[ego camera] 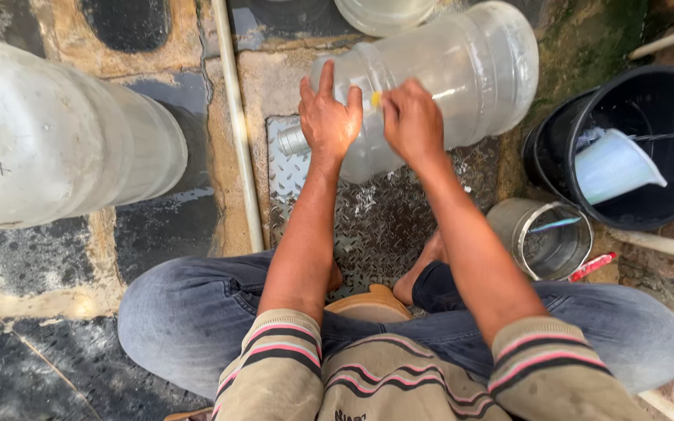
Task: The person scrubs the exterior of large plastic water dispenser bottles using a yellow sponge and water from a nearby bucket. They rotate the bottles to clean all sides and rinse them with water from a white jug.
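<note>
- Large clear plastic water jug (462, 70) lies on its side on the wet metal tread plate (376, 226).
- Left hand (328, 121) rests flat on the jug, fingers spread, gripping nothing.
- Right hand (413, 123), fingers curled, pinches a small yellow piece (375, 99) against the jug.
- Black plastic bucket (649, 140) stands near the jug's base.

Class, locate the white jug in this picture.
In the head view, the white jug lies tilted inside the black bucket at far right, just above the metal can.
</note>
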